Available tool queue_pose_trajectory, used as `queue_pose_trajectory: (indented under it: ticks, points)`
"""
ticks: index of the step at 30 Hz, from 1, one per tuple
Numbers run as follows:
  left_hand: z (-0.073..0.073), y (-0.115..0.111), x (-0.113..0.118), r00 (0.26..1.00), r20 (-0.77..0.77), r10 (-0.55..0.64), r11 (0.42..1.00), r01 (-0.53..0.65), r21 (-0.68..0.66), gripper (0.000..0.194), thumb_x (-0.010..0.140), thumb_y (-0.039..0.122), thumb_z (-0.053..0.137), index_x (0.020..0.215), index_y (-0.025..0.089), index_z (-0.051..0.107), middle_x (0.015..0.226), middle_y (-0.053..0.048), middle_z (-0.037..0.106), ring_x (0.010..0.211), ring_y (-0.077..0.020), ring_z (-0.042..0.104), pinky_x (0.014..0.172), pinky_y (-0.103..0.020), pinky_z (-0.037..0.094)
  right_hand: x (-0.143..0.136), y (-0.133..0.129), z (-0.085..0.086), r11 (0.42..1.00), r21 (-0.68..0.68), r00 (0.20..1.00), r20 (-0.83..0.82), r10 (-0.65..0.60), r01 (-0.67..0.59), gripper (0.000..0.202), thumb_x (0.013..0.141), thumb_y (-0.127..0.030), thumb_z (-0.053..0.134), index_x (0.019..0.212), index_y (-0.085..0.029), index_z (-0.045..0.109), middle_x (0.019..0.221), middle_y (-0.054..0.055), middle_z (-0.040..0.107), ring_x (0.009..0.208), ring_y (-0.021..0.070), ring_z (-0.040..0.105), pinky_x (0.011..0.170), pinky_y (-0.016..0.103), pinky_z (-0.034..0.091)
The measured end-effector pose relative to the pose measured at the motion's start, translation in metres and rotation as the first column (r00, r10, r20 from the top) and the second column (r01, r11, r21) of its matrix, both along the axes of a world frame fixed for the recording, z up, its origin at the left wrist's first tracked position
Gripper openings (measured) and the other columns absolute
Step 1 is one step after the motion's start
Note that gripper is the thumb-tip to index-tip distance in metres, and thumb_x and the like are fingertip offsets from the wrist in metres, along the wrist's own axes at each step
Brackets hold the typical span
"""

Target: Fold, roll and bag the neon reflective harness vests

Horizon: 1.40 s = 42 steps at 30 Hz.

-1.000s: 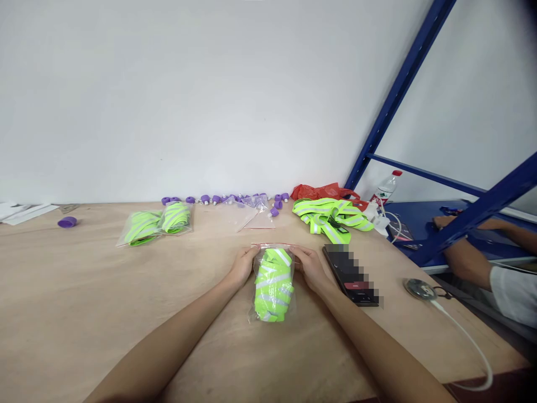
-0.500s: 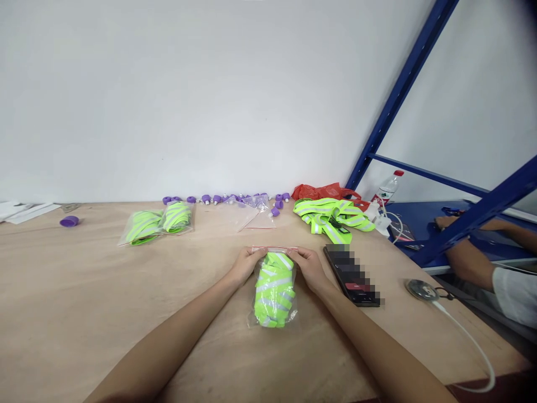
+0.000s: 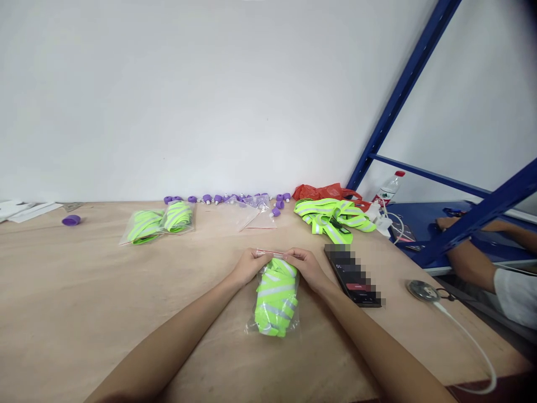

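A clear zip bag [image 3: 250,326] with a red strip along its top lies in front of me. Inside it is a bundled neon-yellow reflective strap [image 3: 276,296] with silver stripes. My left hand [image 3: 250,265] pinches the left part of the bag's top edge. On the right part of the same edge, my right hand [image 3: 305,265] grips with thumb and fingers. Both thumbs lie on the seal, close to each other.
Two bagged straps [image 3: 145,225] lie at the left back. Purple caps [image 3: 207,198] line the wall near empty clear bags [image 3: 251,215]. Loose straps [image 3: 327,215], a red bag [image 3: 319,191], a phone [image 3: 350,274] and a cabled round device [image 3: 422,291] are right. Another person's arm [image 3: 474,263] shows beyond.
Both thumbs have moved inward along the bag's top edge and are closer together. The bag has tilted slightly, its lower end shifting a little toward me.
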State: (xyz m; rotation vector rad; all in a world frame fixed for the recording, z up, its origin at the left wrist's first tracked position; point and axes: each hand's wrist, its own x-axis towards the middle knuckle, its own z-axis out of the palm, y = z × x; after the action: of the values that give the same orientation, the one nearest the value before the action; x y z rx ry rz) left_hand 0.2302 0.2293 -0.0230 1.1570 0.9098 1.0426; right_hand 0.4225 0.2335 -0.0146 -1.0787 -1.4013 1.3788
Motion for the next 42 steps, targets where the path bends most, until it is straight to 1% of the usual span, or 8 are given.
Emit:
queue_pose_trajectory:
  ticks: [14, 20, 24, 27, 30, 35, 38, 42]
  points:
    - [0.004, 0.003, 0.002, 0.998, -0.017, 0.059, 0.997, -0.057, 0.056, 0.037, 0.062, 0.048, 0.086, 0.071, 0.014, 0.073, 0.069, -0.007, 0.073, 0.061, -0.0169, 0.062, 0.062, -0.028, 0.047, -0.002, 0.001, -0.004, 0.999, -0.002, 0.999, -0.036, -0.035, 0.035, 0.036, 0.066, -0.053, 0.080, 0.068, -0.018, 0.072, 0.068, 0.000, 0.065, 0.067, 0.0162, 0.054, 0.064, 0.028, 0.043]
    - [0.066, 0.009, -0.044, 0.984, -0.174, 0.036, 0.990, -0.011, 0.141, 0.032, 0.060, 0.042, 0.089, 0.065, 0.014, 0.075, 0.063, -0.007, 0.070, 0.055, -0.0171, 0.060, 0.056, -0.028, 0.046, 0.000, 0.002, -0.008, 0.993, -0.111, 0.990, -0.129, -0.057, 0.043, 0.047, 0.072, -0.066, 0.073, 0.077, -0.019, 0.070, 0.073, 0.004, 0.070, 0.063, 0.0173, 0.062, 0.059, 0.029, 0.049]
    - [0.115, 0.012, -0.094, 0.924, -0.240, 0.299, 0.901, -0.191, 0.389, 0.031, 0.068, 0.045, 0.085, 0.077, 0.017, 0.076, 0.087, -0.009, 0.077, 0.086, -0.0254, 0.068, 0.079, -0.035, 0.053, 0.001, 0.002, -0.006, 0.988, -0.153, 0.986, -0.161, -0.047, 0.022, 0.048, 0.071, -0.065, 0.075, 0.080, -0.019, 0.070, 0.071, 0.005, 0.070, 0.058, 0.0150, 0.062, 0.056, 0.027, 0.050]
    - [0.132, 0.011, -0.125, 0.849, -0.386, 0.361, 0.846, -0.124, 0.519, 0.034, 0.077, 0.052, 0.076, 0.080, 0.019, 0.075, 0.109, -0.012, 0.075, 0.107, -0.0308, 0.066, 0.093, -0.041, 0.050, 0.001, 0.002, -0.005, 0.986, -0.165, 0.984, -0.172, -0.042, 0.013, 0.047, 0.071, -0.064, 0.076, 0.080, -0.018, 0.070, 0.070, 0.004, 0.070, 0.056, 0.0145, 0.062, 0.054, 0.026, 0.049]
    - [0.126, 0.014, -0.145, 0.696, -0.651, 0.303, 0.886, 0.045, 0.461, 0.038, 0.083, 0.059, 0.065, 0.086, 0.023, 0.077, 0.119, -0.010, 0.073, 0.111, -0.0313, 0.065, 0.095, -0.038, 0.049, 0.001, 0.003, -0.005, 0.986, -0.168, 0.984, -0.172, -0.044, 0.015, 0.046, 0.071, -0.063, 0.076, 0.079, -0.019, 0.070, 0.070, 0.004, 0.070, 0.056, 0.0143, 0.062, 0.054, 0.026, 0.049]
    - [0.088, 0.030, -0.150, 0.259, -0.948, 0.187, 0.963, 0.142, 0.229, 0.068, 0.069, 0.061, 0.073, 0.125, 0.023, 0.067, 0.131, -0.013, 0.067, 0.113, -0.0361, 0.064, 0.090, -0.037, 0.050, 0.002, 0.002, -0.005, 0.986, -0.169, 0.987, -0.156, -0.040, 0.013, 0.043, 0.071, -0.060, 0.078, 0.079, -0.018, 0.070, 0.070, 0.004, 0.069, 0.059, 0.0149, 0.064, 0.057, 0.027, 0.051]
    - [0.069, 0.037, -0.145, 0.199, -0.967, 0.161, 0.970, 0.148, 0.192, 0.085, 0.058, 0.057, 0.080, 0.133, 0.021, 0.061, 0.139, -0.017, 0.061, 0.115, -0.0393, 0.063, 0.089, -0.039, 0.050, 0.002, 0.001, -0.004, 0.986, -0.169, 0.988, -0.149, -0.040, 0.015, 0.043, 0.070, -0.059, 0.078, 0.079, -0.018, 0.071, 0.071, 0.003, 0.069, 0.059, 0.0145, 0.063, 0.056, 0.027, 0.051]
    - [0.055, 0.039, -0.142, 0.131, -0.968, 0.214, 0.963, 0.137, 0.232, 0.076, 0.066, 0.049, 0.075, 0.135, 0.021, 0.058, 0.142, -0.018, 0.057, 0.117, -0.0408, 0.061, 0.092, -0.044, 0.048, 0.002, 0.002, -0.004, 0.986, -0.166, 0.988, -0.149, -0.038, 0.013, 0.042, 0.069, -0.058, 0.079, 0.079, -0.018, 0.071, 0.071, 0.003, 0.069, 0.060, 0.0144, 0.063, 0.057, 0.027, 0.052]
